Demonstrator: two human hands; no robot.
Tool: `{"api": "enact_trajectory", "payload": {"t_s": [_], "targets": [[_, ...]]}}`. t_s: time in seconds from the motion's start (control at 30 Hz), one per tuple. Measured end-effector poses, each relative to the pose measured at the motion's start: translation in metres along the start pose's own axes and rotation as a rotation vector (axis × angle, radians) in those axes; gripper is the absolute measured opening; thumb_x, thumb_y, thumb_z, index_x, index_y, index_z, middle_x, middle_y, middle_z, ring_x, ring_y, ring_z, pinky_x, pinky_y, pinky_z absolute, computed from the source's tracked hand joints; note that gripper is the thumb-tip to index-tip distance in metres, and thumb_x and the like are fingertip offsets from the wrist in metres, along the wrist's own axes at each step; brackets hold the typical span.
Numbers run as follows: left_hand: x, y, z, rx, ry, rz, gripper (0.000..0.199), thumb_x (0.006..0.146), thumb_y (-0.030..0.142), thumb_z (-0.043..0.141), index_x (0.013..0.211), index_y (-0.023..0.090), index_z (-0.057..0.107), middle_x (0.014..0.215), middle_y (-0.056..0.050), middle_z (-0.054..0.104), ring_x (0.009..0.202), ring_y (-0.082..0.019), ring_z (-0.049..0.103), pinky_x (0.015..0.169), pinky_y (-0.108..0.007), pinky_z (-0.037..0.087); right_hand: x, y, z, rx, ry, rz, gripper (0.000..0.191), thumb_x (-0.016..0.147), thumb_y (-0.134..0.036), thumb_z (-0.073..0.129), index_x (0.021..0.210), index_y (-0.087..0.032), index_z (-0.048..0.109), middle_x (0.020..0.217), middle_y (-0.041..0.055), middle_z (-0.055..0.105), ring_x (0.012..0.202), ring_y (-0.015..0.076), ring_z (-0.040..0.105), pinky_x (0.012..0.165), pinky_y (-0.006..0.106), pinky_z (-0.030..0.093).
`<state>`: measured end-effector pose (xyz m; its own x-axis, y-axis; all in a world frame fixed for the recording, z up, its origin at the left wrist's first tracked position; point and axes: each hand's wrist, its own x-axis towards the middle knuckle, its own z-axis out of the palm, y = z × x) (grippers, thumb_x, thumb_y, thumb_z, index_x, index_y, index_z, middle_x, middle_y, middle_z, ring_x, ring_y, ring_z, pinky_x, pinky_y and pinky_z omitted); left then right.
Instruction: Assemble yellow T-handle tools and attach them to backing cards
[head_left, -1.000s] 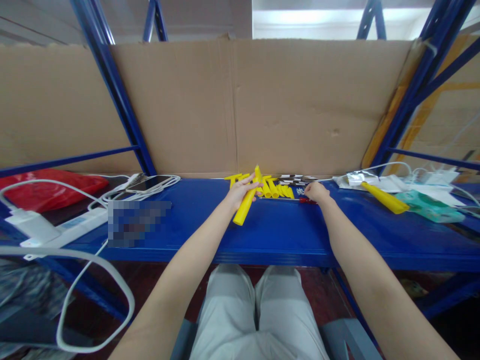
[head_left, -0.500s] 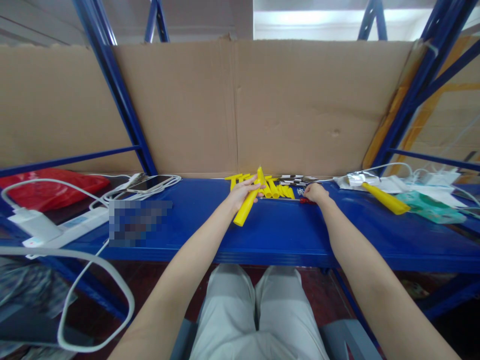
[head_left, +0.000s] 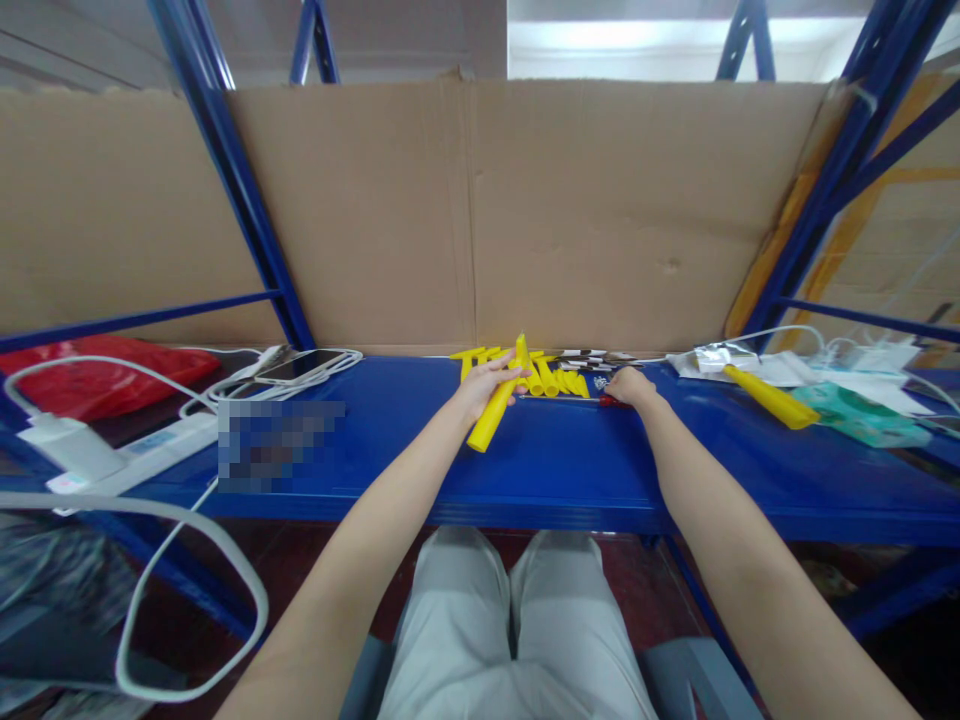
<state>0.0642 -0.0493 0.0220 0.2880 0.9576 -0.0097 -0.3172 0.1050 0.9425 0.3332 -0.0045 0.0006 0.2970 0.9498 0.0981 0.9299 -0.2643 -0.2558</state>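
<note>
My left hand (head_left: 484, 388) is wrapped round a yellow tapered tube (head_left: 490, 424), whose wide end points toward me. Behind it on the blue shelf (head_left: 570, 460) lie several more yellow pieces (head_left: 549, 378). My right hand (head_left: 630, 386) is closed beside the right end of that group, at the red handle (head_left: 609, 401) of a thin-shafted tool; whether its fingers grip the handle or something smaller is hidden. Tiny silvery parts (head_left: 600, 382) lie just left of its fingers. Black-and-white strips (head_left: 592, 358) rest behind them.
A cardboard panel (head_left: 375, 220) stands along the back. To the left are a red bag (head_left: 105, 375), a power strip (head_left: 161, 460), cables and a phone (head_left: 300, 368). To the right, another yellow tube (head_left: 772, 398) lies by a green packet (head_left: 862, 415).
My right hand has shifted very slightly left. My left hand and the yellow tube look unchanged.
</note>
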Motion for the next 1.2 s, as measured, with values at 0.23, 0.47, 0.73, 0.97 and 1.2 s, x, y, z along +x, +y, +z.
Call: {"api": "enact_trajectory", "payload": {"t_s": [0.23,0.47,0.73,0.97,1.2], "targets": [[-0.001,0.000,0.001,-0.019,0.000,0.002,0.068,0.084,0.002,0.057,0.146,0.024,0.039,0.109,-0.015,0.068,0.048,-0.009,0.062,0.036,-0.017,0.043,-0.002,-0.006,0.000,-0.028,0.019,0.017,0.033,0.071,-0.031,0.063,0.097,-0.012,0.069,0.105,0.0183,0.069,0.108,0.0301,0.062,0.089,0.042,0.047],[-0.003,0.005,0.001,-0.090,-0.050,-0.040,0.070,0.087,0.002,0.050,0.150,0.025,0.029,0.106,-0.014,0.070,0.046,-0.008,0.060,0.035,-0.016,0.042,-0.013,-0.021,-0.004,0.163,0.063,-0.286,0.011,0.070,-0.021,0.059,0.062,-0.018,0.065,0.066,0.0062,0.068,0.077,0.0210,0.066,0.069,0.026,0.048],[0.006,-0.005,-0.004,-0.046,-0.169,-0.174,0.070,0.085,0.005,0.055,0.147,0.027,0.029,0.101,-0.011,0.070,0.047,-0.009,0.060,0.036,-0.016,0.042,-0.035,-0.061,-0.002,0.831,0.054,-0.645,0.015,0.066,-0.032,0.061,0.063,-0.018,0.061,0.064,-0.0006,0.061,0.062,0.0127,0.054,0.063,0.026,0.045],[0.005,-0.009,-0.005,-0.036,-0.264,-0.193,0.071,0.084,0.004,0.058,0.146,0.026,0.033,0.091,-0.009,0.070,0.050,-0.010,0.061,0.038,-0.016,0.043,-0.043,-0.072,0.000,0.965,0.140,-0.736,0.019,0.067,-0.036,0.065,0.061,-0.019,0.059,0.079,0.0009,0.060,0.078,0.0145,0.056,0.081,0.032,0.045],[0.002,-0.009,-0.002,-0.016,-0.262,-0.191,0.071,0.084,0.004,0.058,0.147,0.025,0.034,0.096,-0.012,0.070,0.051,-0.010,0.061,0.038,-0.016,0.042,-0.046,-0.075,0.001,0.930,0.211,-0.760,0.020,0.072,-0.036,0.063,0.063,-0.020,0.060,0.084,0.0021,0.059,0.085,0.0164,0.057,0.083,0.032,0.044]]}}
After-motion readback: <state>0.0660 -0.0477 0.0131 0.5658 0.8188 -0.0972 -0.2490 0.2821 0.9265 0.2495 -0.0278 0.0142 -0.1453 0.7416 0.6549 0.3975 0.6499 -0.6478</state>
